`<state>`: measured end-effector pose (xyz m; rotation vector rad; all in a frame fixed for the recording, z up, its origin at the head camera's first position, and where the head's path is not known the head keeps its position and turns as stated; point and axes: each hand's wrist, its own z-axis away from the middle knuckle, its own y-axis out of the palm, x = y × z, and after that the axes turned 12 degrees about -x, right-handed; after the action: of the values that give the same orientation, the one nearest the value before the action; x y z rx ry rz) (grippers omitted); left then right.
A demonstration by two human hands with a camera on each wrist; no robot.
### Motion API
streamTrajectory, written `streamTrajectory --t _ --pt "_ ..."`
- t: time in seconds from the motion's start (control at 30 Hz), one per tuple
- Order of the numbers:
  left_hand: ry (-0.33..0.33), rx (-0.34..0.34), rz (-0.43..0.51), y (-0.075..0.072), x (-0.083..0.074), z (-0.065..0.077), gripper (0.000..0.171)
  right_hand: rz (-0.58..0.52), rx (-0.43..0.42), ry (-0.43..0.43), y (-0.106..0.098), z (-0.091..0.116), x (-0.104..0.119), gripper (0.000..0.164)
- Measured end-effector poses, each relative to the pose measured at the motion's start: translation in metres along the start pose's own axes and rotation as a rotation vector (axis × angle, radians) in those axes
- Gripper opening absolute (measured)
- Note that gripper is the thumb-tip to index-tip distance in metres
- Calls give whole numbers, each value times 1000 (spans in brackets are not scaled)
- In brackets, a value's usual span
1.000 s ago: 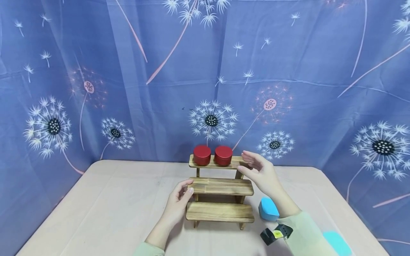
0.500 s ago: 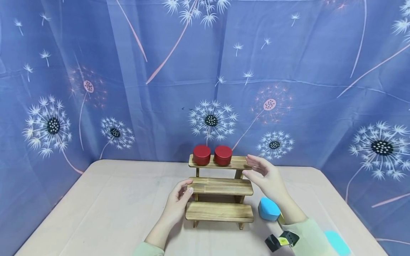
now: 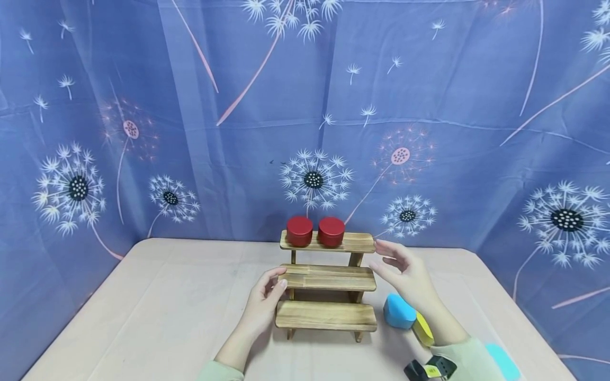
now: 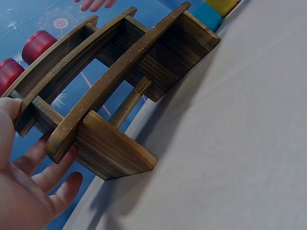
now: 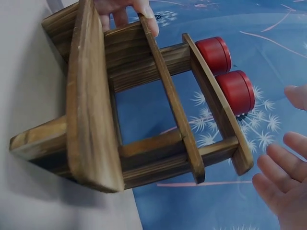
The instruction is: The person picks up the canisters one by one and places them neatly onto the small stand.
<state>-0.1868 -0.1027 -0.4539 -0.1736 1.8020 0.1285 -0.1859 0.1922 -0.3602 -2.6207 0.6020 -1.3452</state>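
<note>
A three-tier wooden display stand (image 3: 329,316) stands on the table. Two round red tins (image 3: 299,232) sit side by side on its top tier, toward the left. My left hand (image 3: 263,301) grips the left end of the middle tier. In the left wrist view, its fingers (image 4: 50,178) reach under the stand's end. My right hand (image 3: 405,272) is just off the stand's right side, fingers spread and nothing in them. The right wrist view shows its fingers (image 5: 278,165) apart from the top tier, near the second red tin (image 5: 236,92).
Right of the stand lies a blue block (image 3: 399,311), with a yellow block (image 3: 422,329) beside it, partly behind my right forearm. A turquoise piece (image 3: 503,362) shows by the right sleeve. A blue dandelion-print curtain (image 3: 248,159) hangs behind the pale table (image 3: 157,317).
My right hand has drawn back rightward from the top tier, bringing the yellow block into view. The left hand and the red tins have stayed in place.
</note>
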Motion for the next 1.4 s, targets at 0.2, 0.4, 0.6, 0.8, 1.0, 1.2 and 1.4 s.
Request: streamTrajectory --t 0.2,0.4,0.6,0.8,1.0,1.2,1.4 --pt "-14 0 -6 0 0 0 34 12 -21 -9 -6 9 -4 42" --pt "-12 4 -18 0 2 -1 33 28 -42 3 -12 18 -11 41" --pt "-30 5 -12 0 1 -1 33 51 -65 25 -18 26 -15 39" --pt "-40 4 -21 0 0 -2 33 71 -88 33 -24 32 -18 39" --pt "-43 6 -28 -1 0 -1 32 94 -94 24 -32 36 -21 35" --pt "-43 9 -38 -1 1 -2 32 121 -95 20 -40 41 -22 31" --pt "-40 12 -34 0 1 -1 33 197 -75 53 -50 45 -27 30"
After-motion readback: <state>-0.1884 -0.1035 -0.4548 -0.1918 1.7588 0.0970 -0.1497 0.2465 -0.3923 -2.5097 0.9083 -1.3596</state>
